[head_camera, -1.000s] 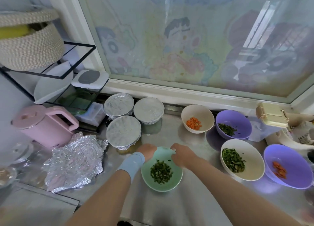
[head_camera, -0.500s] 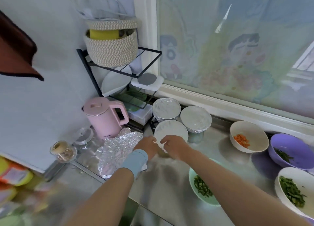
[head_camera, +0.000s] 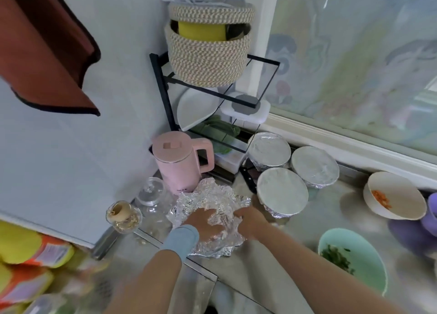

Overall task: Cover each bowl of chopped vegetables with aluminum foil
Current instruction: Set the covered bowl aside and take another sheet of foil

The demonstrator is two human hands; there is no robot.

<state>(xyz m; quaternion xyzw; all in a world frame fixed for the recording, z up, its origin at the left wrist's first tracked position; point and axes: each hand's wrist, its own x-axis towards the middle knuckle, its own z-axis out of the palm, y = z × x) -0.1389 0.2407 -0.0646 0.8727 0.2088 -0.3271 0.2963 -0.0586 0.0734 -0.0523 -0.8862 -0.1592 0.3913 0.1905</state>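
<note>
1. The foil point(head_camera: 210, 200) lies crumpled on the table point(head_camera: 260, 268), just in front of the pink kettle point(head_camera: 179, 167) and left of the bowls.
2. The left hand point(head_camera: 204, 222), with a blue wristband point(head_camera: 182, 239), rests on the foil. Its fingers are partly sunk in the creases, and blur hides whether its grip is clamped or apart.
3. The right hand point(head_camera: 251, 220) is at the foil's right edge, its grip pinched together on the sheet.
4. Three covered bowls point(head_camera: 282, 193) stand close together right of the foil, each with foil stretched flat over its rim.
5. A green bowl point(head_camera: 364, 247) of chopped greens sits uncovered near the right forearm.
6. A white bowl point(head_camera: 399, 188) with orange bits stands uncovered farther back, and a purple bowl point(head_camera: 432, 209) touches it at the frame's edge.
7. A knife point(head_camera: 248, 180) lies between the kettle and the covered bowls.
8. A glass jar point(head_camera: 151, 195) stands left of the foil.
9. A woven basket point(head_camera: 208, 53) tops the black rack point(head_camera: 163, 96) behind the kettle.
</note>
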